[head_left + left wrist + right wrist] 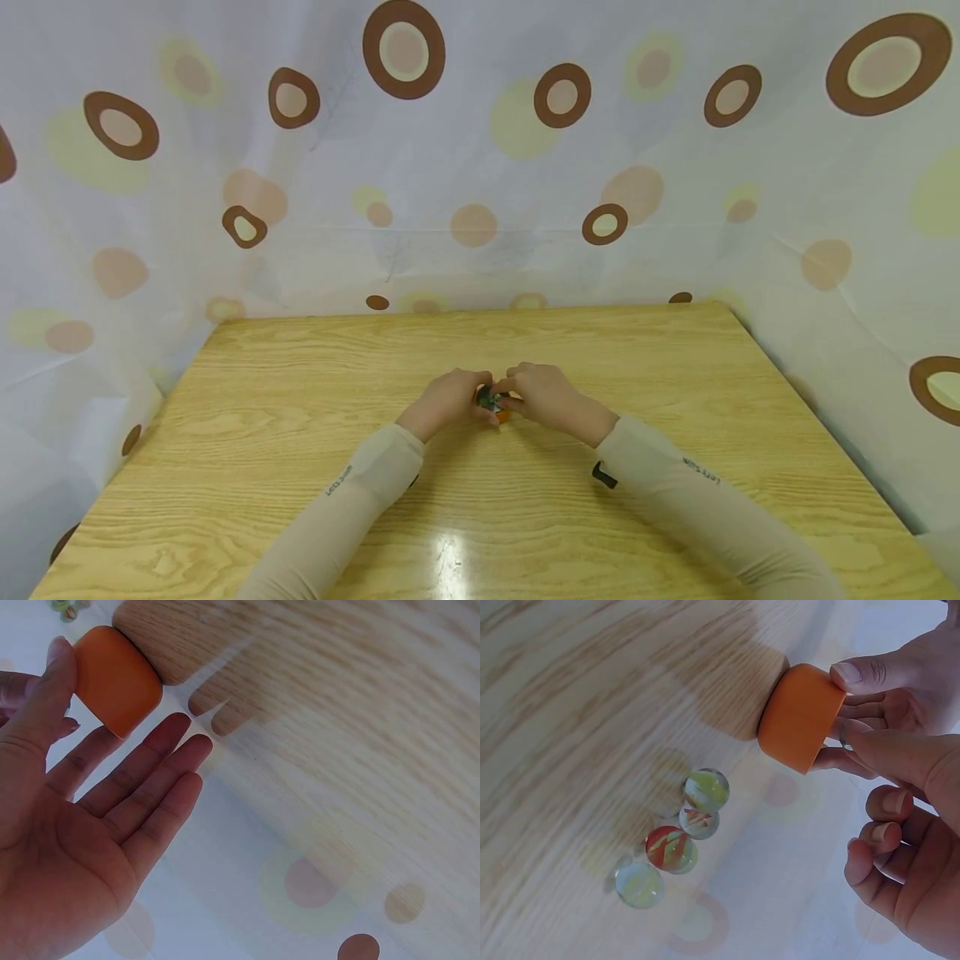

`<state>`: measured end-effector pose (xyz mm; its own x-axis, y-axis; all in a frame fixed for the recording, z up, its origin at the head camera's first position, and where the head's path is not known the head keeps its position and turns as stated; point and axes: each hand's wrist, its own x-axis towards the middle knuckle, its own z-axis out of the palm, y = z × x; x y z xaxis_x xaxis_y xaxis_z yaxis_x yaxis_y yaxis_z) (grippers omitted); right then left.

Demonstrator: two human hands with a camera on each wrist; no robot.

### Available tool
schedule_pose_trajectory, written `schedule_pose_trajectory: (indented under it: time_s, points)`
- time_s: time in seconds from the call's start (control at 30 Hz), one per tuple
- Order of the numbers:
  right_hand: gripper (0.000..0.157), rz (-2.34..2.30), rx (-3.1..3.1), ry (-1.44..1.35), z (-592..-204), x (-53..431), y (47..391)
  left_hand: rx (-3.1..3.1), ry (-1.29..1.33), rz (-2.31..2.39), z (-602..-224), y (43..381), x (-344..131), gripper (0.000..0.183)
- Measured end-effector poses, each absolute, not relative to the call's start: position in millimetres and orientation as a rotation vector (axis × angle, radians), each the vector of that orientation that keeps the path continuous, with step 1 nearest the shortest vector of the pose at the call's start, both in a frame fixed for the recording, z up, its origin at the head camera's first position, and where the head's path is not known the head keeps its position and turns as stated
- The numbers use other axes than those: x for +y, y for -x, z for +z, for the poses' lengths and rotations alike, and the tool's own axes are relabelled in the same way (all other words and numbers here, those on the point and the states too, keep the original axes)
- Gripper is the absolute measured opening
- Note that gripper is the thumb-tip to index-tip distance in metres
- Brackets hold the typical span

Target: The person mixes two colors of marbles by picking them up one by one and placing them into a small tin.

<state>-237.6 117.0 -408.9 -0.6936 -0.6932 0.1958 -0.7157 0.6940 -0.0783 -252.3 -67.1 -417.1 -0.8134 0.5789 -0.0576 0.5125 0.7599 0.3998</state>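
A small orange cup [802, 716] stands on the wooden table, with glassy, dark green marbles [491, 399] showing at its mouth in the head view. My left hand [448, 398] holds the cup's rim between thumb and index finger, the other fingers extended in the left wrist view. Over the mouth, my right hand [915, 855] brings thumb and index together on a glassy marble [846, 739], of which only a sliver shows. Its remaining fingers are curled beneath. Beside the cup, several clear marbles with yellow, green and red swirls [671, 850] lie in a row on the table.
The wooden table [300, 375] has a light grain and a bright reflection near its front. A white curtain [480, 150] with brown and yellow circles surrounds its back and sides. In the head view, the right hand hides the loose marbles.
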Motion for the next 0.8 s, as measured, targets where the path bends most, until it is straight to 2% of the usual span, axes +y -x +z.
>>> schedule_pose_trajectory:
  time_s: [0.8]
  points:
    - [0.02,0.225,-2.78,-1.044,-398.3,141.3,237.9,2.794,-0.837,0.497,-419.6,254.3,-65.4,0.051]
